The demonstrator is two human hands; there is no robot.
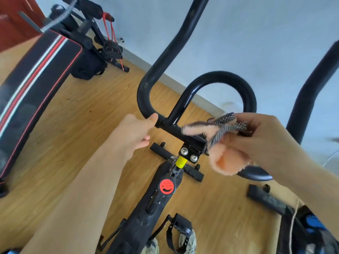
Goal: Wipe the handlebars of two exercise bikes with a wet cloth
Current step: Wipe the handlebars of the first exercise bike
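A black exercise bike's handlebar (152,77) curves up in front of me, with a closed loop bar (227,77) in its middle. My right hand (266,136) grips a fluffy orange cloth with a grey woven side (223,158), held against the handlebar's centre bracket (192,142). My left hand (135,132) reaches toward the left bend of the bar; its thumb touches the tube and its fingers are loosely curled beside it. A second bike's black handlebar (308,92) rises at the far right.
A padded bench with red and white stripes (36,85) lies at the left, with black fitness gear and red bands (108,33) behind it. The bike's frame carries a red round knob (166,186). Pedals (180,230) and my shoes are below. Wooden floor all round.
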